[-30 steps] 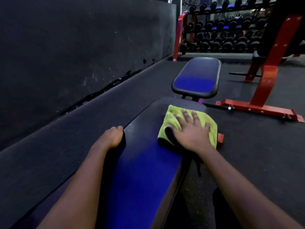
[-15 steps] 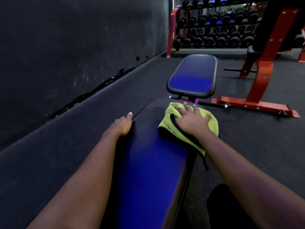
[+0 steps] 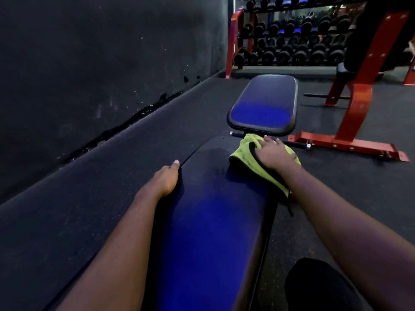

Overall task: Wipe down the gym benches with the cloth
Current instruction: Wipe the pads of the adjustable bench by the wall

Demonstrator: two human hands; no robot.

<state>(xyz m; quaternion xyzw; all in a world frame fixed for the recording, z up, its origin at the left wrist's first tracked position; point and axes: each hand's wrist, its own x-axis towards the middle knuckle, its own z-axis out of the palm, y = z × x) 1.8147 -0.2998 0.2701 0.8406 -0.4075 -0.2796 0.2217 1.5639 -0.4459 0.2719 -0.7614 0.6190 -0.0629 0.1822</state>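
Right hand (image 3: pixel 275 153): lay palm down on the cloth, fingers straight and a little spread, pressing it onto the pad; nothing was curled round the fabric.
Left hand (image 3: pixel 167 179): rested against the left edge of the long bench pad, about level with its middle stretch, one fingertip with its nail pointing ahead along the edge; the other fingers were out of sight, so whether they gripped the edge could not be told.
Cloth (image 3: pixel 243 151): yellow-green with a dark trim, bunched under the right hand at the far right corner of the long pad, its near part hanging over the pad's right edge.
Long bench pad (image 3: pixel 213 221): dark with a blue sheen, ran from the bottom of the view away between the two forearms.
Seat pad (image 3: pixel 263 104): shorter, rounded, just beyond the long pad's far end, with a narrow gap between them.
Floor (image 3: pixel 112 187): dark rubber matting on both sides of the bench.
Wall (image 3: pixel 89 63): dark and scuffed, along the left.
Red frame (image 3: pixel 359 104): stood on the floor to the right of the seat pad.
Dumbbell rack (image 3: pixel 233 41): red uprights at the back, its tiers filled with dark dumbbells (image 3: pixel 298 56).
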